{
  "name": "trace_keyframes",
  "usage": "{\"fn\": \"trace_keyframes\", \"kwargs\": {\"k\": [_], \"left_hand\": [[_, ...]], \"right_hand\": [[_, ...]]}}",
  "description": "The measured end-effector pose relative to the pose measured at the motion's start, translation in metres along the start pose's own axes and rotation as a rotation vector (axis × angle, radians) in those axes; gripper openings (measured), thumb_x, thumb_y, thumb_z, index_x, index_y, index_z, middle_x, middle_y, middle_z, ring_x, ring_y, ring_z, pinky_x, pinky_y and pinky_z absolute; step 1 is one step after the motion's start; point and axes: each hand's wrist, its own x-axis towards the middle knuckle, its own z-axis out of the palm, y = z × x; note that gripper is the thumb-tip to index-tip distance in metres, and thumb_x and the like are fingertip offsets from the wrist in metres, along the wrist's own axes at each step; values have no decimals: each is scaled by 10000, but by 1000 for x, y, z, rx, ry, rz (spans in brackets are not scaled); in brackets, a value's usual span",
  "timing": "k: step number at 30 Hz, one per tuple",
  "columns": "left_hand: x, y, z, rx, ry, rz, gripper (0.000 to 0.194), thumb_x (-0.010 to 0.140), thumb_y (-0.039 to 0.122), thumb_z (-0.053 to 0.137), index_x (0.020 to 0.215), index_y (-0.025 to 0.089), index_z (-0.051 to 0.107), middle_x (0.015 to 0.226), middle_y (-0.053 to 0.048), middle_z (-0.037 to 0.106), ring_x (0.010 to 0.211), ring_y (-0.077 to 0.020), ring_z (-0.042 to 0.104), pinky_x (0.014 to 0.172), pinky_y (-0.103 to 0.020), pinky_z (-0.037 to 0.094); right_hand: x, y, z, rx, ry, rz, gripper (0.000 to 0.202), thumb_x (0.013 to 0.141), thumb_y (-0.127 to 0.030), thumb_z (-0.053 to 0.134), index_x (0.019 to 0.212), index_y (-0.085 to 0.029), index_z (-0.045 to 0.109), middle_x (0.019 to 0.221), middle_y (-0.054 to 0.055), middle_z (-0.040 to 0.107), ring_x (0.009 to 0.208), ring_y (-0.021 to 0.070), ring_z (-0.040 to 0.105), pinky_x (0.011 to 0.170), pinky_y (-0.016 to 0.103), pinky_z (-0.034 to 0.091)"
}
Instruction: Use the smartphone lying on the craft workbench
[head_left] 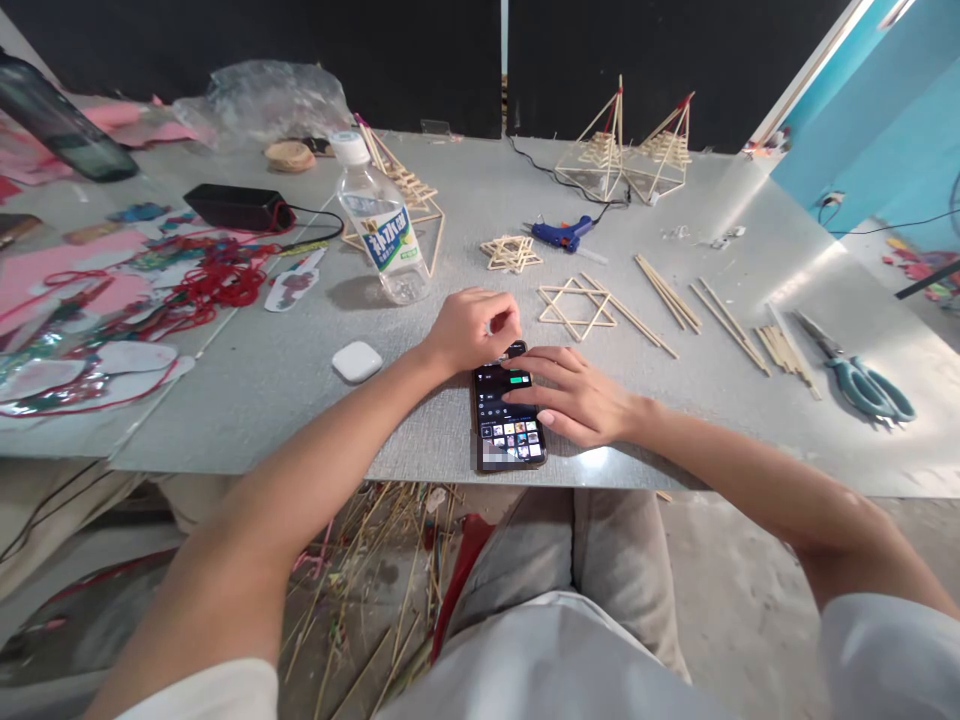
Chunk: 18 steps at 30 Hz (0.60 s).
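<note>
A black phone lies flat near the front edge of the grey table, its screen lit with a grid of small pictures. My left hand is curled over the phone's top end, fingertips at its upper edge. From the right, my right hand rests on the phone, fingers stretched across the screen. Just beyond the hands lie a flat star of wooden sticks and a smaller stacked stick star.
A plastic water bottle stands left of centre, with a white case near it. A blue glue gun, loose sticks, teal scissors and stick pyramids lie beyond. Red cords clutter the left.
</note>
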Motion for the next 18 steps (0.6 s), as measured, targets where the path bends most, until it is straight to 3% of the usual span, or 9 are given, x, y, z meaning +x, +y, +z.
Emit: {"fn": "trace_keyframes", "kwargs": {"k": [18], "left_hand": [[-1,0,-2,-4,0,17,243,1016,294,537,788,229,591,686,3,680,643,-177,610,735,-352,471]], "right_hand": [[0,1,1,8,36,8,460,1209,-388,383,1506,-208,685,1689,178,610,1510,365,547,1194,599,521]]}}
